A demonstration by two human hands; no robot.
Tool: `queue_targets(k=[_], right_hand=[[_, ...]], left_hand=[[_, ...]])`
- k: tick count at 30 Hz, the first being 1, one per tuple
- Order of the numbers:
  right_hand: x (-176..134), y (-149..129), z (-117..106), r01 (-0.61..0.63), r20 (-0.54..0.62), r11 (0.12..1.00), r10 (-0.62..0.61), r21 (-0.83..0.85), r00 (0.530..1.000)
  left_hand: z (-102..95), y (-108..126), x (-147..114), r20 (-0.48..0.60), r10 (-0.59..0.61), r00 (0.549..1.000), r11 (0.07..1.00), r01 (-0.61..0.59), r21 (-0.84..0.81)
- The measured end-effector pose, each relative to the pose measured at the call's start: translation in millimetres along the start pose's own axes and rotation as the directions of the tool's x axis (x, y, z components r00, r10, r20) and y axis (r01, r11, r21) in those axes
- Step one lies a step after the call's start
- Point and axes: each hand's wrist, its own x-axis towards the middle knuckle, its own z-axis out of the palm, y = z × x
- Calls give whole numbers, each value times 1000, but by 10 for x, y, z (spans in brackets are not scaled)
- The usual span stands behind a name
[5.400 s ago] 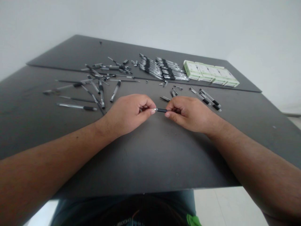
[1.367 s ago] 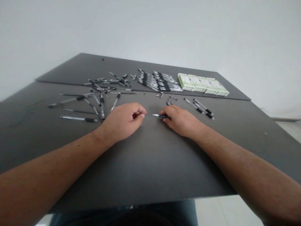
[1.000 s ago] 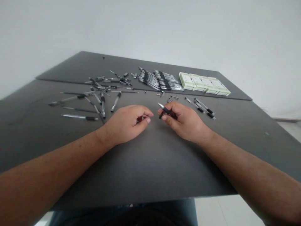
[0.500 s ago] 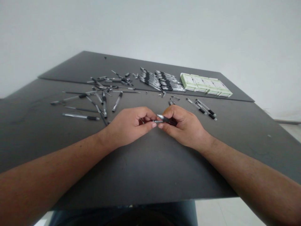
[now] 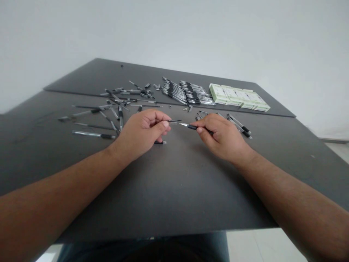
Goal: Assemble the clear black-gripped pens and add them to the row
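Observation:
Between the thumb and fingers of my left hand (image 5: 148, 129) is pinched a thin dark-and-clear pen part (image 5: 175, 121), pointing right. Its other end is hidden in the fingers. My right hand (image 5: 222, 136) is closed around a pen (image 5: 192, 127) with a black grip, its silvery cone tip facing left. A small gap separates the pen tip from the part. Below my left fingers shows a short black grip with a clear end (image 5: 160, 142); whether it is held or lies on the table I cannot tell.
Loose pens and pen parts (image 5: 94, 134) are scattered at the left of the dark table (image 5: 174, 203). Two rows of stacked pens (image 5: 174, 91) lie at the back, beside green-and-white boxes (image 5: 240, 97). Several pens (image 5: 238, 125) lie beyond my right hand. A wall stands behind.
My hands have drawn apart and risen away from me. The pen part and the pen tip, close together before, now have a gap between them. The black grip below my left fingers has come into view.

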Motion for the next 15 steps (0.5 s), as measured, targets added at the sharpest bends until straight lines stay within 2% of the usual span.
queue_targets(k=[5, 10, 15], right_hand=[[6, -38, 14, 38, 4, 999, -38, 4, 999], [2, -43, 31, 68, 37, 997, -69, 18, 997], [-3, -55, 43, 50, 38, 998, -52, 50, 998]], left_hand=[[-5, 87, -29, 50, -6, 999, 988, -2, 153], [-3, 84, -51, 91, 56, 994, 954, -81, 290], [-12, 53, -67, 131, 57, 990, 958, -91, 271]])
